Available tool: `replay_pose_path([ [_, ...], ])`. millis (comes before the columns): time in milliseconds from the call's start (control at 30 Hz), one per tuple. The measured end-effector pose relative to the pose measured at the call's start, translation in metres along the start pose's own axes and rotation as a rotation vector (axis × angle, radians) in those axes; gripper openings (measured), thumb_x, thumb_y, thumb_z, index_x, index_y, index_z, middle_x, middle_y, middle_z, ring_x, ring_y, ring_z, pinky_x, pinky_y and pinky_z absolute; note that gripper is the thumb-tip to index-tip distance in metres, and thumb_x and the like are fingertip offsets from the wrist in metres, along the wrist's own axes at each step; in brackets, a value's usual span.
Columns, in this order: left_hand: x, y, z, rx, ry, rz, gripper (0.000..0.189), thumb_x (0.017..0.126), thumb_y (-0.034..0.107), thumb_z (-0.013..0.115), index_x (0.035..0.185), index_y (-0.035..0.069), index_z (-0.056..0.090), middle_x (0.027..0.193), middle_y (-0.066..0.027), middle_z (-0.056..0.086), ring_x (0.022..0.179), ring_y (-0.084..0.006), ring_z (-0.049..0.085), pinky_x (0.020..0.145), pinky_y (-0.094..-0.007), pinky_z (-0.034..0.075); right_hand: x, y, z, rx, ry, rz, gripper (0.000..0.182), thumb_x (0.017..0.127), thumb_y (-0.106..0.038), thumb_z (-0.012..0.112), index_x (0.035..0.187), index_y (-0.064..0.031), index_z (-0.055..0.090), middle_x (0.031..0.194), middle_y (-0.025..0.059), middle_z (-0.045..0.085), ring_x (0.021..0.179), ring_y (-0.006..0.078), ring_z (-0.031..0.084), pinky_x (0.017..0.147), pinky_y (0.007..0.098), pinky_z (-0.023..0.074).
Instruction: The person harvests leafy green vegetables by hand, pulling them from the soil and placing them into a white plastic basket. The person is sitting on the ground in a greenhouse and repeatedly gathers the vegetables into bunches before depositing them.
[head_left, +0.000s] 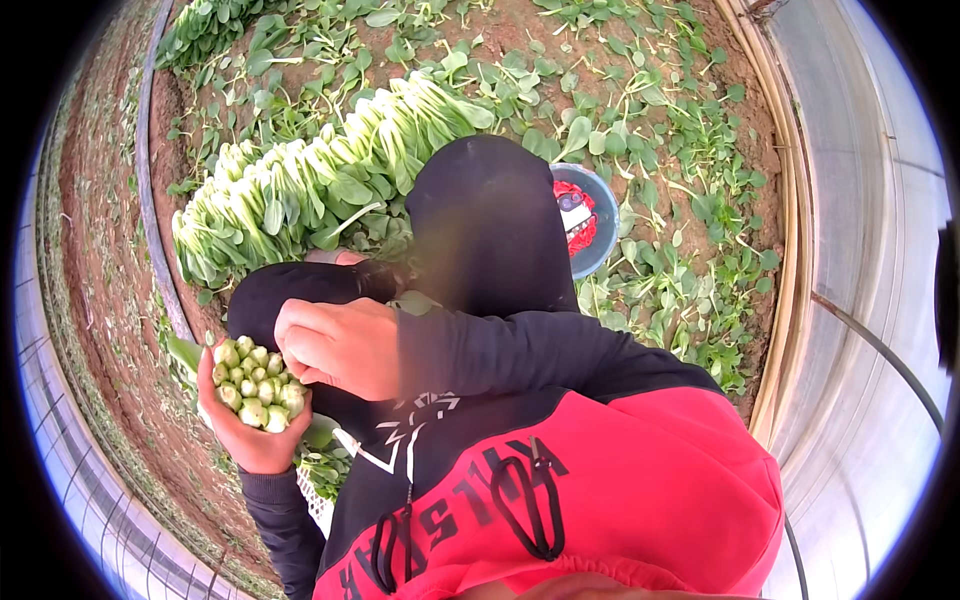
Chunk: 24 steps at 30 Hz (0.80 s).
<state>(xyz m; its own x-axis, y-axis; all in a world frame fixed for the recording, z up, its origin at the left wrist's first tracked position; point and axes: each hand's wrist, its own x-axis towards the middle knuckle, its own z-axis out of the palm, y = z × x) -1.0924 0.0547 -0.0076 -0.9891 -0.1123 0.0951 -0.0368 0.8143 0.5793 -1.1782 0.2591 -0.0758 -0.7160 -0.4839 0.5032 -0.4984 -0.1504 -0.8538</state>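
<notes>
My left hand (262, 444) grips a bunch of small bok choy (253, 386), with the pale cut stem ends facing up. The thumb and fingers wrap around its sides. My right hand (349, 346) is at the bunch's right edge, its fingers curled with the back of the hand towards me. Whether those fingers pinch anything is hidden. In front of my legs, a long row of harvested bok choy (352, 165) lies on the ground, pale stems uppermost and leaves lower down.
A blue bucket (609, 225) with red ties inside stands beyond my raised knee. Loose leaves (667, 247) litter the soil. A white crate (313, 501) holding greens sits by my left forearm. A hose (146, 150) runs along the left; plastic sheeting (847, 210) rises at right.
</notes>
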Motion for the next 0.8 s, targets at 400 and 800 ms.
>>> replay_pose_path([
  [400, -0.006, -0.009, -0.011, 0.013, -0.007, -0.029, 0.127, 0.058, 0.009, 0.085, 0.160, 0.005, 0.010, 0.145, -0.0209, 0.044, 0.132, -0.0344, 0.050, 0.114, -0.0459, 0.039, -0.305, 0.249, -0.241, -1.019, 0.274, 1.316, 0.017, 0.086, -0.023, 0.071, 0.097, -0.0098, 0.070, 0.097, 0.0168, 0.073, 0.094, 0.0377, 0.070, 0.085, 0.0481, 0.0547],
  [800, 0.013, 0.009, 0.000, -0.108, -0.027, -0.065, 0.132, 0.056, 0.009, 0.088, 0.160, 0.003, 0.008, 0.141, -0.0192, 0.047, 0.125, -0.0325, 0.055, 0.109, -0.0447, 0.044, -0.243, 0.200, -0.244, -0.490, 0.699, 1.049, 0.012, 0.086, -0.015, 0.078, 0.096, -0.0092, 0.075, 0.087, 0.0085, 0.076, 0.074, 0.0155, 0.073, 0.066, 0.0309, 0.0569],
])
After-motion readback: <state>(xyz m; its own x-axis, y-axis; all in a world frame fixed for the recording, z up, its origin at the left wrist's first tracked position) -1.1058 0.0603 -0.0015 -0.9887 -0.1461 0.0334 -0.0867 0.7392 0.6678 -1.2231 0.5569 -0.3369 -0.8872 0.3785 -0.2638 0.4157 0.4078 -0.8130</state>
